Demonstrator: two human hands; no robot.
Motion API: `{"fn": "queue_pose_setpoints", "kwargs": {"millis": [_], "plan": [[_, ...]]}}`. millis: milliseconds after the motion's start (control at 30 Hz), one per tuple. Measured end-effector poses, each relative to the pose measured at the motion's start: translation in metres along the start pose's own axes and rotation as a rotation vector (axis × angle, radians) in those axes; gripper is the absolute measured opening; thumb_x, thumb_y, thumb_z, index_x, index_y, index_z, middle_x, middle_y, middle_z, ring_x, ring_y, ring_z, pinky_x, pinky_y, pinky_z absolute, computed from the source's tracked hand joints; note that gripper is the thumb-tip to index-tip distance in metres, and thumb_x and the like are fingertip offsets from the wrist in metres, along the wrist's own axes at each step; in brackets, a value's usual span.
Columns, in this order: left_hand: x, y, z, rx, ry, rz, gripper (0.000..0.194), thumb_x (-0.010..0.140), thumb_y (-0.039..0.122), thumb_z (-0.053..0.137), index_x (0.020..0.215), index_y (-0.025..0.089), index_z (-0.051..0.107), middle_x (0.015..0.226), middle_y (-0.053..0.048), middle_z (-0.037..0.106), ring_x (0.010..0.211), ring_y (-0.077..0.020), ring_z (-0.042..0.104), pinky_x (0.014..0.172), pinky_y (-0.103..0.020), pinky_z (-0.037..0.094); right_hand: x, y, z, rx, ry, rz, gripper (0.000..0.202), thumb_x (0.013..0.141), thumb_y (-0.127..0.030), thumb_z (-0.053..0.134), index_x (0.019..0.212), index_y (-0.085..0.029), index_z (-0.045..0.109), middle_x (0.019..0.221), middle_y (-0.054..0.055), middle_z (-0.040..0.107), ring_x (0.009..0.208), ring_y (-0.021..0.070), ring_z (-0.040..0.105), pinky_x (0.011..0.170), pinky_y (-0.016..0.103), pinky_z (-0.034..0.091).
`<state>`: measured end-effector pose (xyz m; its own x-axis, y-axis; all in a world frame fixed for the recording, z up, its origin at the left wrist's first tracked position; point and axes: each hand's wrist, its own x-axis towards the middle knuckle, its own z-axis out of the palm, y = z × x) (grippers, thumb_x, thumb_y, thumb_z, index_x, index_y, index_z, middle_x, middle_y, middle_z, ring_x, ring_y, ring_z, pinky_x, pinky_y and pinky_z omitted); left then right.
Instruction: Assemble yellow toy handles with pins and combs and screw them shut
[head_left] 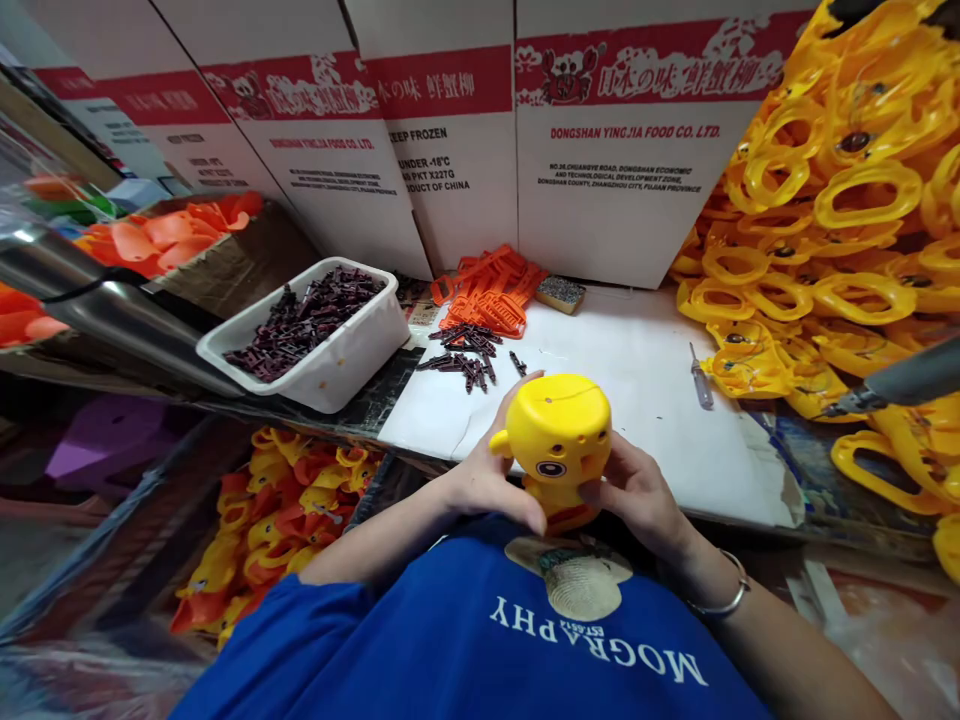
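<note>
head view. a yellow plastic duck toy body (pixel 556 438) is held upright between both hands at the near edge of the white work sheet (pixel 645 400), just above the person's blue shirt (pixel 480 640). the left hand (pixel 491 480) wraps the toy's left flank, thumb across the lower front, fingers curled behind; grip closed on the toy. the right hand (pixel 637 495) cups the opposite flank, fingertips pressed to the lower right of the face beside the eye; also closed on the toy. a metal bangle (pixel 724 595) sits on the right wrist.

beyond the toy, on the sheet, lies a loose scatter of small dark plastic pieces (pixel 466 358), and behind those a heap of orange plastic parts (pixel 491 290) against the cardboard cartons (pixel 450 130). left of the toy and further back stands a white tub (pixel 330 370) filled with the same dark pieces. right of the toy, a small screwdriver (pixel 701 378) lies on the sheet, well apart from the hands. further right rises a large pile of yellow ring-handled parts (pixel 840 230). below left of the toy, under the bench, a bin of yellow and orange duck pieces (pixel 270 520).
</note>
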<state>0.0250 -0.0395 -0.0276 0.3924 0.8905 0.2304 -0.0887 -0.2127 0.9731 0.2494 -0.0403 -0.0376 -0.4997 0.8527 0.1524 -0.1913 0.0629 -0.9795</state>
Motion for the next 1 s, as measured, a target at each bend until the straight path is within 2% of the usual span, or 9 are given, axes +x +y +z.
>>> {"fn": "queue_pose_setpoints", "kwargs": {"millis": [33,100,233,367,533,633,767,867,1000], "plan": [[-0.002,0.003,0.001,-0.050,0.061,0.037,0.114,0.042,0.063,0.099,0.141,0.023,0.061,0.132,-0.014,0.070,0.130,-0.0389,0.063,0.109,-0.049,0.053,-0.001,0.001,0.000,-0.008,-0.007,0.001,0.054,0.086,-0.037,0.082,0.137,-0.029,0.066,0.133,0.005,0.075,0.122,0.0259,0.071,0.102,0.036,0.059],[-0.005,0.010,0.003,-0.117,0.128,0.061,0.120,0.048,0.057,0.100,0.152,0.026,0.049,0.140,-0.015,0.065,0.131,-0.0370,0.062,0.109,-0.047,0.053,-0.003,0.003,0.001,-0.051,-0.029,-0.013,0.054,0.088,-0.037,0.081,0.139,-0.031,0.065,0.134,0.005,0.075,0.123,0.0259,0.071,0.103,0.036,0.058],[-0.011,0.024,0.007,-0.066,0.187,0.102,0.099,0.060,0.049,0.096,0.145,0.023,0.054,0.128,-0.012,0.070,0.115,-0.0306,0.069,0.104,-0.043,0.056,-0.004,-0.004,-0.005,-0.254,-0.104,-0.079,0.058,0.089,-0.043,0.080,0.143,-0.032,0.063,0.143,0.006,0.070,0.129,0.0274,0.067,0.111,0.040,0.054],[-0.011,0.026,0.009,-0.057,0.145,0.188,0.093,0.066,0.047,0.094,0.147,0.025,0.054,0.126,-0.011,0.070,0.111,-0.0278,0.069,0.100,-0.040,0.057,0.001,-0.030,-0.013,-0.374,-0.020,-0.186,0.091,0.078,-0.066,0.080,0.158,-0.035,0.049,0.160,0.007,0.055,0.147,0.0316,0.052,0.125,0.043,0.041],[-0.004,0.026,0.005,0.151,0.178,0.307,0.085,0.065,0.056,0.092,0.140,0.028,0.063,0.120,-0.007,0.063,0.109,-0.0257,0.063,0.099,-0.041,0.054,0.016,-0.053,-0.007,-0.376,-0.024,-0.202,0.072,0.082,-0.056,0.082,0.148,-0.036,0.061,0.149,0.005,0.066,0.136,0.0288,0.063,0.119,0.040,0.048],[-0.002,0.028,0.003,0.208,0.198,0.252,0.083,0.070,0.063,0.087,0.140,0.025,0.062,0.115,-0.007,0.063,0.104,-0.0245,0.063,0.095,-0.040,0.055,0.023,-0.050,-0.001,-0.269,0.055,-0.172,0.059,0.082,-0.052,0.084,0.137,-0.033,0.070,0.135,0.004,0.074,0.125,0.0266,0.070,0.112,0.038,0.054],[0.002,0.041,0.002,0.281,0.172,0.126,0.083,0.073,0.061,0.086,0.140,0.020,0.059,0.125,-0.011,0.065,0.113,-0.0277,0.065,0.102,-0.040,0.053,0.025,-0.047,0.000,-0.164,0.064,-0.042,0.060,0.082,-0.050,0.084,0.137,-0.029,0.068,0.136,0.006,0.073,0.123,0.0271,0.071,0.107,0.037,0.057],[0.004,0.055,0.002,0.312,0.100,0.065,0.077,0.080,0.057,0.081,0.141,0.018,0.057,0.129,-0.013,0.067,0.115,-0.0282,0.066,0.103,-0.040,0.053,0.023,-0.054,-0.004,-0.234,0.064,-0.007,0.064,0.083,-0.051,0.083,0.140,-0.027,0.065,0.140,0.008,0.069,0.125,0.0277,0.068,0.108,0.038,0.056],[0.002,0.066,0.003,0.350,0.085,0.088,0.070,0.084,0.058,0.076,0.138,0.017,0.056,0.123,-0.012,0.070,0.107,-0.0266,0.068,0.096,-0.038,0.056,0.017,-0.063,-0.003,-0.364,0.033,-0.030,0.067,0.086,-0.054,0.079,0.144,-0.027,0.061,0.143,0.009,0.065,0.128,0.0294,0.064,0.113,0.042,0.052]]}}
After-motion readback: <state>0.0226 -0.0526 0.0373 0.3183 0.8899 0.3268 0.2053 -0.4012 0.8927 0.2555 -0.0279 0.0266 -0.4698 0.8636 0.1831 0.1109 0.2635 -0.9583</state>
